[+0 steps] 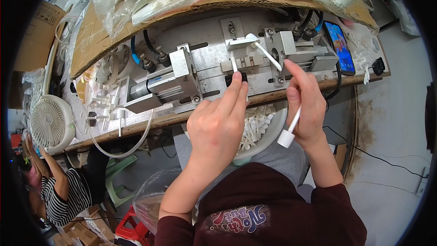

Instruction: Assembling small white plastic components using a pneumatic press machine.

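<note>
My left hand (217, 120) has its index and middle fingers stretched out, the index fingertip on the lower end of a white plastic rod (234, 60) in the metal fixture (251, 62). The thumb is hidden. My right hand (306, 100) is closed around a white capped rod (295, 119), its cylindrical cap hanging below the palm. Another white capped rod (267, 55) slants across the fixture, its cap against a metal block (241, 43) and its lower end beside my right index fingertip. Whether the fingertip touches it, I cannot tell.
Metal clamp units stand left (161, 79) and right (302, 50) of the fixture. Behind runs a cardboard shelf (218, 2) bearing white capped parts. A basket (278, 125) of white pieces sits below the bench edge. A phone (339, 48), a fan (52, 123) and another person (68, 191) are nearby.
</note>
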### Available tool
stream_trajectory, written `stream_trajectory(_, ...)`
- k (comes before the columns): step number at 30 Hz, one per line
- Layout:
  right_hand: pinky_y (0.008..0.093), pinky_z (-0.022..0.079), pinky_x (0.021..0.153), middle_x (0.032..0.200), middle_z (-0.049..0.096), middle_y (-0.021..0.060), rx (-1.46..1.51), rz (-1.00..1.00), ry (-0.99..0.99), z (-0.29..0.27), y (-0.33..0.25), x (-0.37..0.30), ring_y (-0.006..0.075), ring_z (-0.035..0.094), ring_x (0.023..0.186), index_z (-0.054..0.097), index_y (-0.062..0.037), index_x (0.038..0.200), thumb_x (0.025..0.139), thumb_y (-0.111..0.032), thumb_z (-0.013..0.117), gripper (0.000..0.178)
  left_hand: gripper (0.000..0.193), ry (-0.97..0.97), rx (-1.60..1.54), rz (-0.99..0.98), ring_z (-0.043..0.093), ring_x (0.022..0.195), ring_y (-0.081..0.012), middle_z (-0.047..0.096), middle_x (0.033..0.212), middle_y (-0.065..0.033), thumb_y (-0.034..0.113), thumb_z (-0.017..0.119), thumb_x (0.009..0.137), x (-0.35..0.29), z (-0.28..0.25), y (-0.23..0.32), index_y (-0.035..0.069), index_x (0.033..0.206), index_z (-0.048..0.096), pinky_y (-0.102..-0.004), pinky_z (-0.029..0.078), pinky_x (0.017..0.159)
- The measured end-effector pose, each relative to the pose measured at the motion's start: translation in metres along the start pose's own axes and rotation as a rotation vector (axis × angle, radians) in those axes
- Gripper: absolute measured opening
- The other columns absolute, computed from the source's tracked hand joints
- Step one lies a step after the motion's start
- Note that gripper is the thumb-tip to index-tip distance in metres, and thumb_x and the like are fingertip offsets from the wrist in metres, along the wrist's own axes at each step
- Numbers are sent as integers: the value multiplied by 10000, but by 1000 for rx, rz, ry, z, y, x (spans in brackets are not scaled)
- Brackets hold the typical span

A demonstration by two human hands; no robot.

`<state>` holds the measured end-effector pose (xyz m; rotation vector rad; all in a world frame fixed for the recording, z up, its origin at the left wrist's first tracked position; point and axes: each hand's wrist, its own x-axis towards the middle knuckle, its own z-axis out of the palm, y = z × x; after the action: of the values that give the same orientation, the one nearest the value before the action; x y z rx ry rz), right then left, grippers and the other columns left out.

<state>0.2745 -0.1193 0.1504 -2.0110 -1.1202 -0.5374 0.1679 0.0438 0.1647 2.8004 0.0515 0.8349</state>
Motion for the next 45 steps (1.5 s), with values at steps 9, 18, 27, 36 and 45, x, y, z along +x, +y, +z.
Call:
stream_trajectory(9,370,509,723,1051,648,169,-80,-42,146,-7,-3,5,282,613,833,645,42,1249,912,20,609,339,248,-62,-23,-2,649,607,-135,734,1142,-111,64,754,781,5,-4,-6,-6,1018,745,-275,485,553)
stream_trajectory(18,368,467,683,1014,603,84,-198,-142,188,11,-17,19,240,575,791,680,-35,1218,771,-18,731,451,402,-109,-791,-28,717,819,-204,740,971,-105,10,864,677,-7,-42,19,23,1067,764,-307,588,701)
stream_trajectory(27,350,401,639,882,547,26,-447,-154,32,3,1,24,200,549,771,708,-69,956,689,-97,800,284,334,68,-376,-116,713,836,-212,696,1193,-137,0,806,738,-16,-13,2,-9,1063,731,-315,579,704)
stream_trajectory(36,318,481,620,863,646,59,-244,-227,222,5,9,39,208,631,719,697,-7,955,773,19,770,198,262,-29,0,-56,614,607,-186,723,1223,-25,109,797,779,-1,1,-1,64,1033,754,-289,500,590)
stream_trajectory(45,205,508,577,866,705,117,832,584,35,-46,-2,40,93,640,654,646,51,1074,927,16,653,151,291,-97,-75,-92,621,597,-193,717,1235,-18,118,810,760,3,-4,-6,73,1040,744,-297,512,594)
